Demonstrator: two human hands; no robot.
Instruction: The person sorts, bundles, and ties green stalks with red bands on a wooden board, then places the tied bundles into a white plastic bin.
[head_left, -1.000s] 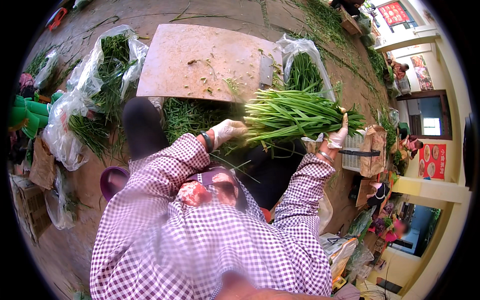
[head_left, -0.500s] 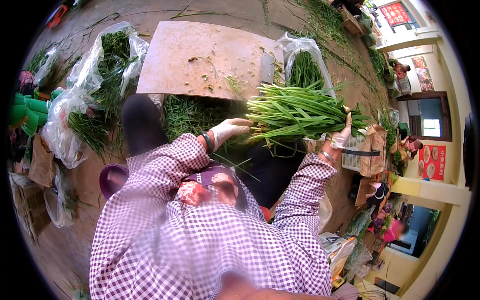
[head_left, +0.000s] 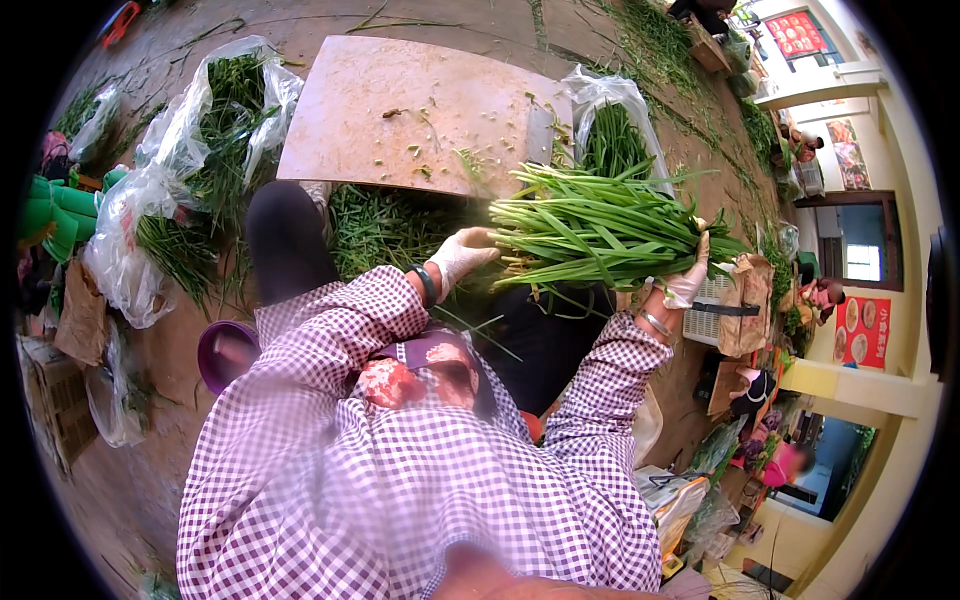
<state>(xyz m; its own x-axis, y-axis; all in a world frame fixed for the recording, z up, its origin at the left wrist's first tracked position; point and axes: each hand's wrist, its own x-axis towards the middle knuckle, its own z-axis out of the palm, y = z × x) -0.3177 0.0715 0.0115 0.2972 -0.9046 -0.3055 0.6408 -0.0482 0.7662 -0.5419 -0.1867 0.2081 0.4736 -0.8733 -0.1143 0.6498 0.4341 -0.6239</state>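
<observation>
A thick bunch of garlic chives (head_left: 590, 225) lies sideways above my lap, its pale stem ends to the left and green leaves to the right. My right hand (head_left: 690, 275), in a thin white glove, grips it at the leafy end, fingers wrapped round the far side. At the pale ends, my gloved left hand (head_left: 465, 255) is cupped, its fingers apart and slightly bent; whether it touches the stems is hard to tell. Beyond the bunch stands a low pinkish board (head_left: 420, 115) strewn with plant scraps.
Loose greens (head_left: 390, 230) are heaped under the board's near edge. Clear plastic bags of greens stand at the left (head_left: 235, 110) and right (head_left: 615, 130) of the board. A purple bucket (head_left: 226, 355) sits by my left side, a white crate (head_left: 708, 308) at the right. Other people work farther right.
My left hand has drawn back slightly and its fingers have bent more. The bunch stays in my right hand and has shifted only a little.
</observation>
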